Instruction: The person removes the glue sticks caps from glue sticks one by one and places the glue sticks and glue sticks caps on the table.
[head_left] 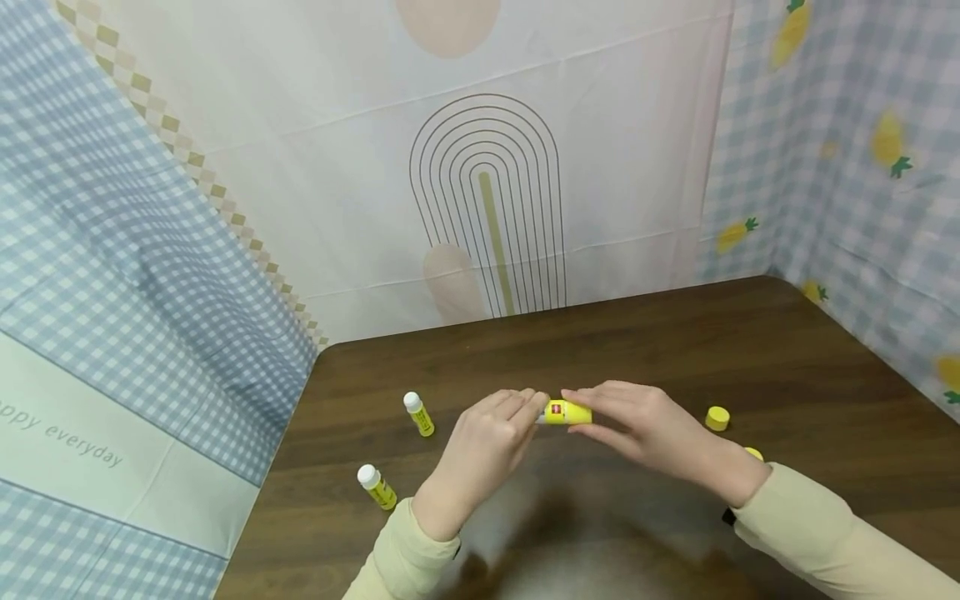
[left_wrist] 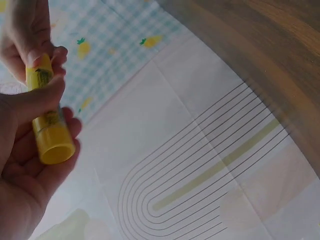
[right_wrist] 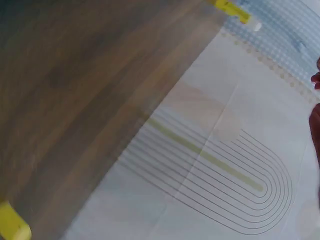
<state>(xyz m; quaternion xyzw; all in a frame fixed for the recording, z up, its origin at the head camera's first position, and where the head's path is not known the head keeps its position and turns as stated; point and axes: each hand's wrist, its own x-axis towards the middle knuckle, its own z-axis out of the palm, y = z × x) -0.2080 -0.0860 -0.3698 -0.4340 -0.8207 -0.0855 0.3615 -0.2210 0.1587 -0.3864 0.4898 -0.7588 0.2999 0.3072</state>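
Both hands hold a yellow glue stick level above the table, in front of the body. My left hand grips its left part, fingers wrapped over it in the head view. The right hand pinches the other end between thumb and fingers. In the left wrist view the glue stick shows a hollow round end toward the camera and dark print on its side. Two glue sticks with white ends, a farther one and a nearer one, stand left of the left hand.
A round yellow cap sits on the dark wooden table right of the right hand. Another yellow piece is partly hidden behind the right wrist. Patterned cloth hangs behind the table and along both sides.
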